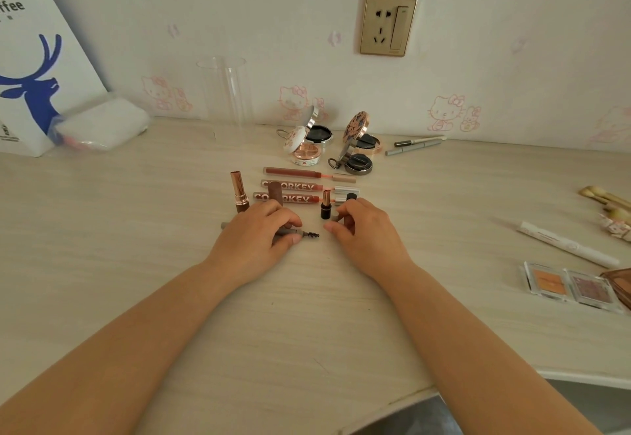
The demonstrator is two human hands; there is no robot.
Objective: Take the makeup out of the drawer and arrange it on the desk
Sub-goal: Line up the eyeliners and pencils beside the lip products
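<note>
Pale wood-grain desk (136, 229) is set against wallpaper printed with pink cartoon cats, a gold wall socket (388, 25) above. At the desk's middle a grey-brown brow pencil (293, 231), ending in a dark spiral brush, is pinched flat on the surface by the left hand (254, 241). A small grey cap (341, 217) is gripped by the curled fingers of the right hand (365, 236), just beside the brush tip. Behind the hands, three lip gloss tubes (290, 186) are laid in a row; "COLORKEY" is read on two. An open black lipstick (326, 204) and a rose-gold lipstick (239, 192) are stood upright. "ffee" is read on a white bag (30, 69) with a blue deer.
</note>
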